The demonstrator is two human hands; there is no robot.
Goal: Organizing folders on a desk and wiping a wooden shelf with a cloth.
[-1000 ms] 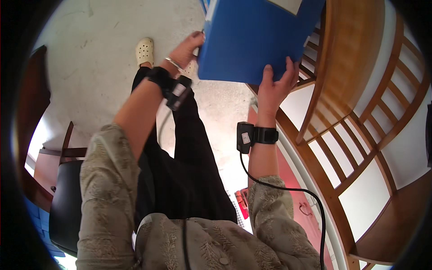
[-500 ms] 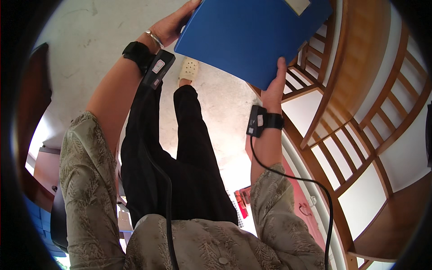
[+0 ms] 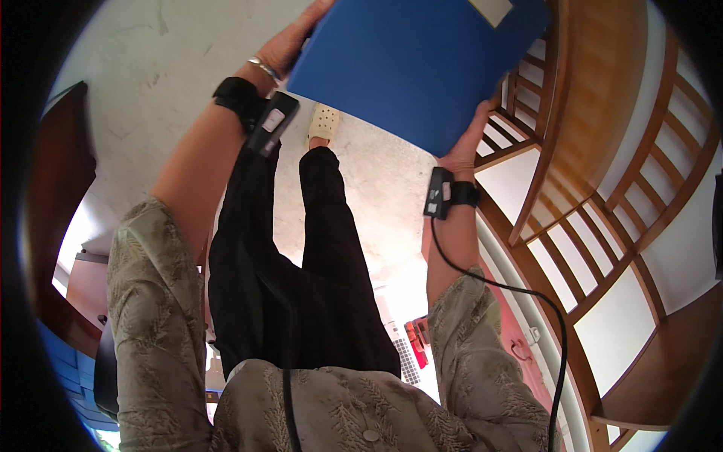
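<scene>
A flat blue file box [image 3: 410, 75] with a pale label [image 3: 493, 9] is held up in front of me at the top of the view, tilted so its right side hangs lower. My left hand [image 3: 290, 39] grips its left edge, with the fingers mostly hidden behind it. My right hand [image 3: 468, 139] grips the lower right corner, the thumb lying along the front face. Black straps with small dark devices [image 3: 273, 124] sit on both wrists, and a cable [image 3: 497, 285] runs from the right one.
Wooden slatted racks [image 3: 572, 256] stand close along the right side. A dark wooden piece of furniture [image 3: 64, 151] curves at the left. Below lies a pale floor [image 3: 151, 75], with my foot in a cream clog [image 3: 324, 124]. A red object [image 3: 416, 343] is low behind my legs.
The view has shifted slightly, so my arms, legs and the racks appear a little farther right. Both hands keep hold of the file box, its lower corner slightly lower and farther left.
</scene>
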